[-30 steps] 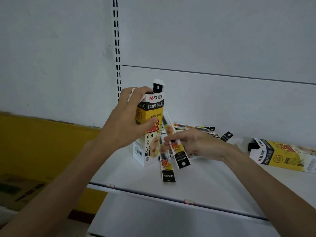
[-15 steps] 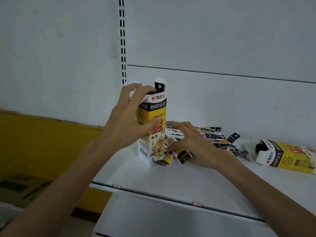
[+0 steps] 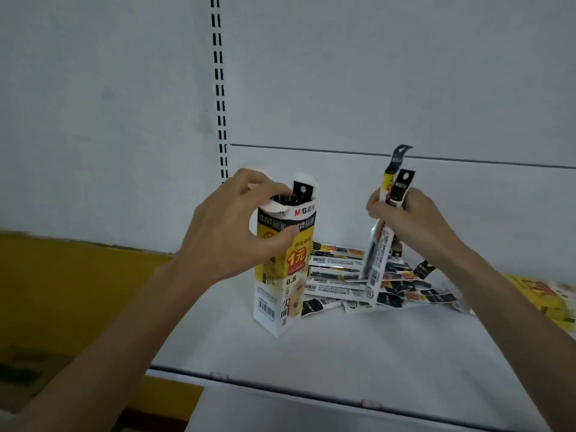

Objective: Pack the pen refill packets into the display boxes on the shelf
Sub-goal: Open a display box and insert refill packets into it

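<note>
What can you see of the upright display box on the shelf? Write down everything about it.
The upright display box is a tall, narrow cardboard carton, yellow above and white below, with a black band, a red price mark, "0.5" and a barcode. It stands on the white shelf, one corner toward the camera. Its top flaps are open and black-topped packets stick out. The left hand grips it, fingers over the top, thumb on the front.

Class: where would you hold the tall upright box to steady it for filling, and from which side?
Probably its upper half, from the left, as the left hand does: the box is tall and narrow, its open top must stay free, and loose packets crowd its right side.
</note>
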Action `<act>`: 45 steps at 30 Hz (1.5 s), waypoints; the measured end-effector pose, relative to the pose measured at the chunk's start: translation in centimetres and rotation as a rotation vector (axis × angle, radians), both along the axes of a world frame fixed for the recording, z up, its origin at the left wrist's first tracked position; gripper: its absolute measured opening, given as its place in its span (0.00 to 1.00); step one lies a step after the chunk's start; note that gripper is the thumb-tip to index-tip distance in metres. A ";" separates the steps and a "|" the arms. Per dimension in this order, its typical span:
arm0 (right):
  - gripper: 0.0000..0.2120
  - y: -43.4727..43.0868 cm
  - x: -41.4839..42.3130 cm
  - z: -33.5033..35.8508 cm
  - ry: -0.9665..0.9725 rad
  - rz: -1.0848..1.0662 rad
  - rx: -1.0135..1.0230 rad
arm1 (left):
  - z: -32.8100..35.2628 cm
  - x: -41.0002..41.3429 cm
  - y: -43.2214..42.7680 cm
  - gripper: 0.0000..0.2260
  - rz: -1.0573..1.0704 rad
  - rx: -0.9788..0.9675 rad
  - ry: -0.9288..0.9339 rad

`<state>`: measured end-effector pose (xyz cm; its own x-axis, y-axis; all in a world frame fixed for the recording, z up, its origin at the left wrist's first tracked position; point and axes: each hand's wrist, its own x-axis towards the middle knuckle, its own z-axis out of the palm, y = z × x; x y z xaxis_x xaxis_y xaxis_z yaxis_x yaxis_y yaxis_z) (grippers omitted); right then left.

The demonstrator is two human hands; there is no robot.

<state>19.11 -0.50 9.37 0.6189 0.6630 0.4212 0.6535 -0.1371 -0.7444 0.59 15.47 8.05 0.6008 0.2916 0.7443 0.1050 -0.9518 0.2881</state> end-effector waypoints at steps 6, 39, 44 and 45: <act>0.04 0.8 0.4 -2.9 0.145 0.309 -0.562 | 0.6 -0.2 0.1 0.26 0.013 -0.089 0.149; 0.12 7.5 -3.4 5.0 -0.284 0.357 -0.212 | -1.6 0.3 -0.4 0.20 0.038 -0.128 0.044; 0.12 6.8 -3.2 5.8 -0.120 0.405 0.153 | -1.7 0.0 -0.5 0.18 0.035 -0.119 0.034; 0.10 6.8 -3.1 5.7 -0.142 0.400 0.181 | -1.7 0.0 -0.6 0.18 0.031 -0.117 0.027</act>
